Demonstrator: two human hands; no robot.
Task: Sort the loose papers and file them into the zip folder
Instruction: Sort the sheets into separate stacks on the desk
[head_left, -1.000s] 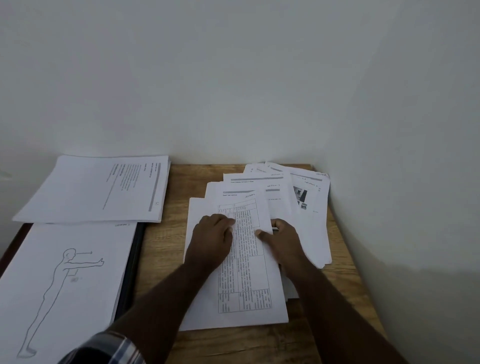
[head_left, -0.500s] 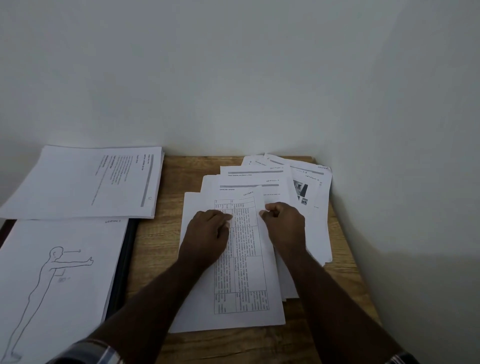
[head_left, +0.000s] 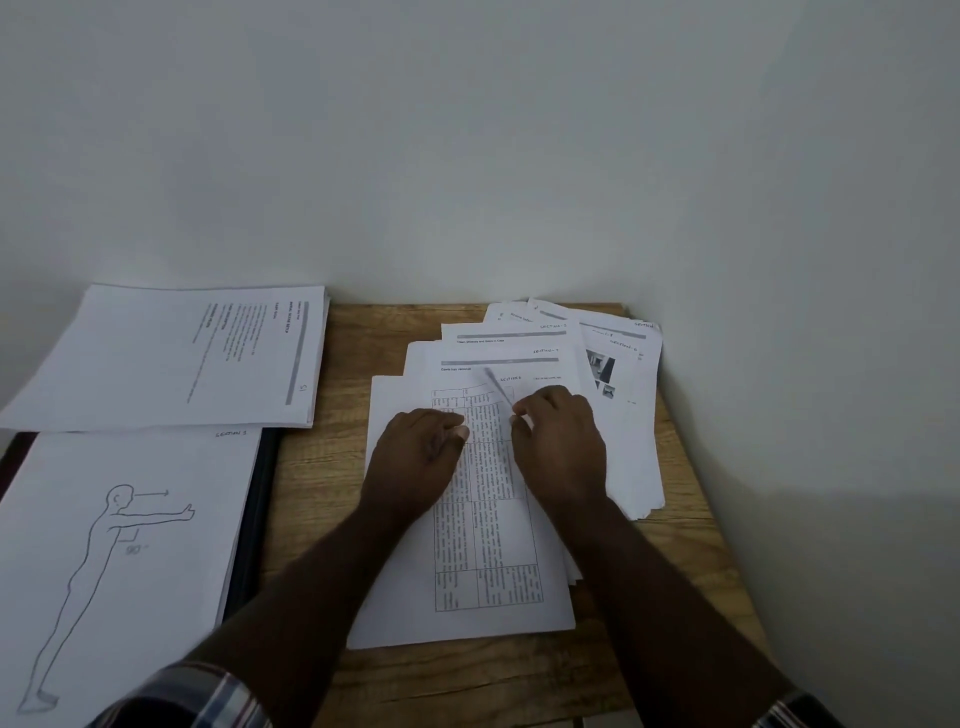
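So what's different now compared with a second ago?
The right hand slid up the table sheet and curled its fingers on the top corner, which now lifts off the fanned papers. The left hand stayed pressed on that sheet. The text stack and figure drawing lie as before.
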